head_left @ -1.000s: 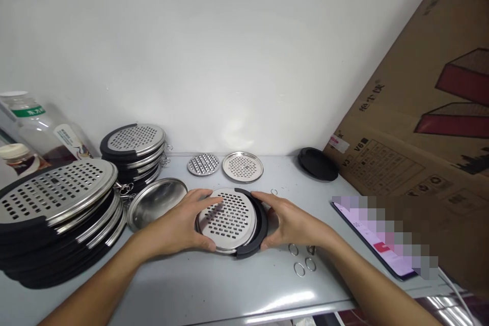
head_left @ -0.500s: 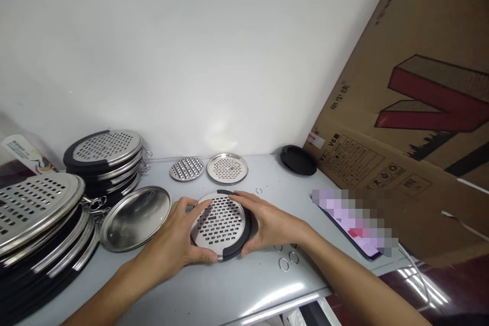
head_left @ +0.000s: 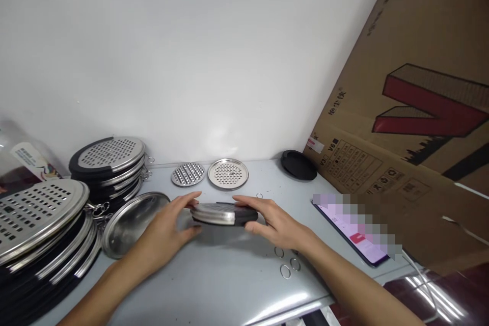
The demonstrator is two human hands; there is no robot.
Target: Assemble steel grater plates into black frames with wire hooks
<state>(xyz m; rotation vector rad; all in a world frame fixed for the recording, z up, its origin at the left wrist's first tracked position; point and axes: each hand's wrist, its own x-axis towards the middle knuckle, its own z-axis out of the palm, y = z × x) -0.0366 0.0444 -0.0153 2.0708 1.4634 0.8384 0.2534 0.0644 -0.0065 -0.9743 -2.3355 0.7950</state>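
Between my hands a round grater point(head_left: 214, 214) with a steel face and a black rim is seen nearly edge-on, raised off the table and somewhat blurred. My left hand point(head_left: 171, 224) curls round its left edge, thumb below and fingers above. On the black right side, my right hand point(head_left: 273, 221) grips with thumb in front and fingers over the top. Close to my left forearm lies a shiny shallow metal lid point(head_left: 132, 221). Several thin metal rings point(head_left: 285, 271) lie near my right forearm.
Two stacks of similar round graters point(head_left: 38, 209) point(head_left: 114, 155) stand at left. Near the wall lie a loose grating disc point(head_left: 188, 174), a perforated disc in a metal rim point(head_left: 228, 173) and a black round base point(head_left: 299, 165). A phone point(head_left: 351, 232) and a large cardboard box point(head_left: 420, 173) are at right.
The grater has gone from lying flat, face up, to being lifted and tipped so that its edge faces me. Both hands have moved with it.
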